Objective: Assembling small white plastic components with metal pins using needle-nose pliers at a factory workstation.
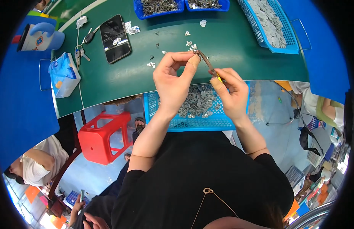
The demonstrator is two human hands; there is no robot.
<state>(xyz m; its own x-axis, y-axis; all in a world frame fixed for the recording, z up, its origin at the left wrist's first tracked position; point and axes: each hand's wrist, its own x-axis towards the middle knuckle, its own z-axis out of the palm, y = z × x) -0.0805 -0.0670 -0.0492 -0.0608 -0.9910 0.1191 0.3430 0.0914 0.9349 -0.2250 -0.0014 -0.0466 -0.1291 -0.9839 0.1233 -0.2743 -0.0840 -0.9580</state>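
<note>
At the green table's front edge, my left hand (170,86) is closed in a pinch, thumb against forefinger, on a small metal piece mostly hidden by the fingertips. My right hand (235,95) grips a pair of tweezers (208,63), dark at the tips with some yellow near the fingers. The tweezer tips meet the left fingertips. Just beyond them lies a little cluster of shiny metal parts (193,47), with other loose ones (151,65) scattered to the left. Below both hands, a blue basket (201,125) holds many small metal parts.
Two blue bins (160,15) of small parts stand at the far edge; a blue basket (285,49) of flat pieces is far right. A phone (115,40), keys (81,53), tissue pack (64,76) and mug (41,36) sit left. A red stool (102,139) stands below.
</note>
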